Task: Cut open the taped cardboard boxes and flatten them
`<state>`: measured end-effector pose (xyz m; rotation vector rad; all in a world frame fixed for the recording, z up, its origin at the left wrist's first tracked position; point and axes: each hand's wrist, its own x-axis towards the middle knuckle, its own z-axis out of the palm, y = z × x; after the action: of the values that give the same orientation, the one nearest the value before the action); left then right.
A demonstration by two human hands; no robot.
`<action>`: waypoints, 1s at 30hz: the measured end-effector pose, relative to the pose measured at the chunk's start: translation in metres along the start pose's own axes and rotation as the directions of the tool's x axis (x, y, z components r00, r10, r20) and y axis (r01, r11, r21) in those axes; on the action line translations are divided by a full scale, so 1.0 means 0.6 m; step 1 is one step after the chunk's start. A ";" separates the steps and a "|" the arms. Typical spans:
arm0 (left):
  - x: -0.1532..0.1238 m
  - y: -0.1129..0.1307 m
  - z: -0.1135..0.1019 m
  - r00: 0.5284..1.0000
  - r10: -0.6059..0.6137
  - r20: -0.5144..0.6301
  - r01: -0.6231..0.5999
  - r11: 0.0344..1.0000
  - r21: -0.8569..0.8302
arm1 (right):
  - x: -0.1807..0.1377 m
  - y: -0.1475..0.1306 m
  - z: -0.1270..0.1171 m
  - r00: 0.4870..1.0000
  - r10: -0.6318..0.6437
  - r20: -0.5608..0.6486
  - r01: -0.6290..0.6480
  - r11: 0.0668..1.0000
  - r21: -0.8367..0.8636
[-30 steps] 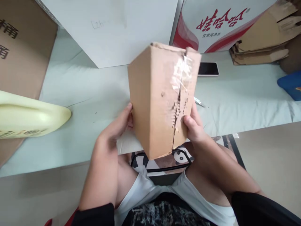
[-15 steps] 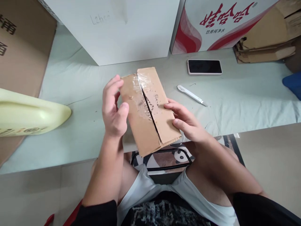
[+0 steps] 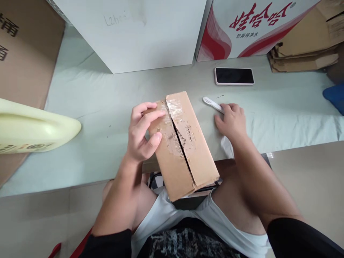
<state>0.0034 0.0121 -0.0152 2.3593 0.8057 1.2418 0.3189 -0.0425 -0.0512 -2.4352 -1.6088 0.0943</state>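
Observation:
A small brown cardboard box lies aslant before me, its near end past the table edge. Clear tape covers the far part of its top seam, and the cardboard around the narrow gap is torn and scuffed. My left hand holds the box at its left side, fingers and thumb on the top. To the right, my right hand is down on the table, its fingers closed on the white utility knife. Only the knife's rear part shows; the blade end is hidden under that hand.
Behind the knife lies a phone. A large white box and a red-and-white carton stand at the back. Folded cardboard and a blue object are at right. A pale yellow container and a big brown carton occupy the left.
My right hand has let go of the box, moved right and taken hold of the utility knife. The box and my left hand have shifted toward me and slightly right.

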 end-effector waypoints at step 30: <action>-0.011 0.041 0.042 0.998 -0.063 0.004 0.063 0.990 -0.126 | -0.118 -0.136 -0.194 0.912 -0.330 -0.244 0.380 0.455 0.805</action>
<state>0.0293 -0.0126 -0.0199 2.2164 0.7721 1.2297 0.2374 -0.0936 0.0753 -1.2999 -1.4947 0.5892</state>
